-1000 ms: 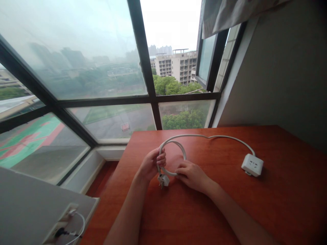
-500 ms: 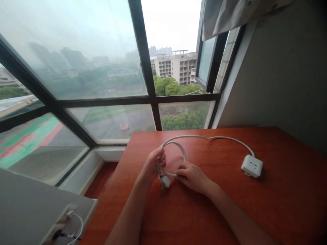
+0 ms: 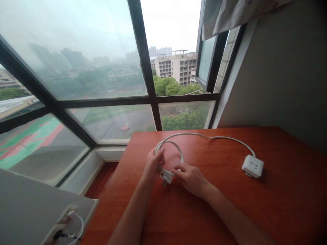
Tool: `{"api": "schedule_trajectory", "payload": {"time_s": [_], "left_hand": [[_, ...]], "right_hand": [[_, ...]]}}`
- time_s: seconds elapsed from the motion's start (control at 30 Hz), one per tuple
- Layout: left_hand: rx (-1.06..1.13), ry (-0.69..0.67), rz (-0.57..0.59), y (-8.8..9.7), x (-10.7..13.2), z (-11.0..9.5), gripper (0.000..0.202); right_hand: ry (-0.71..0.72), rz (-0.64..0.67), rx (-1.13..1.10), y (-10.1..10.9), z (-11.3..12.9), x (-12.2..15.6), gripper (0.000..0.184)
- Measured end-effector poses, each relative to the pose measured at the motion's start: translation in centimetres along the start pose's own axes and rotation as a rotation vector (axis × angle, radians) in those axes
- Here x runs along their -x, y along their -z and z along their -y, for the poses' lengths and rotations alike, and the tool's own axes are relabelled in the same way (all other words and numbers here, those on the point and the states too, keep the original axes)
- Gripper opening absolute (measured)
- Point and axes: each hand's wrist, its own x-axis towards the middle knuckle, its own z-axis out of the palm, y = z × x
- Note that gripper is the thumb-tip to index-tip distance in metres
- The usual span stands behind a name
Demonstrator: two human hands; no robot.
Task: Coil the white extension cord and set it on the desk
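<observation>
A white power cable (image 3: 204, 136) lies on a red-brown wooden table (image 3: 230, 204) and ends in a white socket block (image 3: 252, 166) at the right. Near me the cable is coiled into a loop (image 3: 176, 146). My left hand (image 3: 152, 165) is closed round the left side of the loop. My right hand (image 3: 190, 178) pinches the cable at the loop's bottom, right beside the white plug (image 3: 166, 177). The plug hangs between both hands, just above the tabletop.
Large dark-framed windows (image 3: 143, 68) stand behind the table's far edge. A grey wall (image 3: 286, 75) borders the right side. At the lower left a wall outlet (image 3: 61, 226) holds a plugged-in white lead. The floor gap lies left of the table.
The loop has tightened and shifted slightly left. My right hand's fingers have moved left to the plug, and the plug has come closer to my left hand.
</observation>
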Motion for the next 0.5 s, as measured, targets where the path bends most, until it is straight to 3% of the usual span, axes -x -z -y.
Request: {"api": "schedule_trajectory", "payload": {"time_s": [0.27, 0.5], "left_hand": [[-0.027, -0.024, -0.053, 0.1, -0.1, 0.2, 0.035], [0.005, 0.0, -0.031, -0.3, 0.1, 0.2, 0.034]], "right_hand": [[0.02, -0.104, -0.085, -0.9, 0.6, 0.0, 0.041], [0.028, -0.151, -0.097, -1.5, 0.7, -0.1, 0.039]]}}
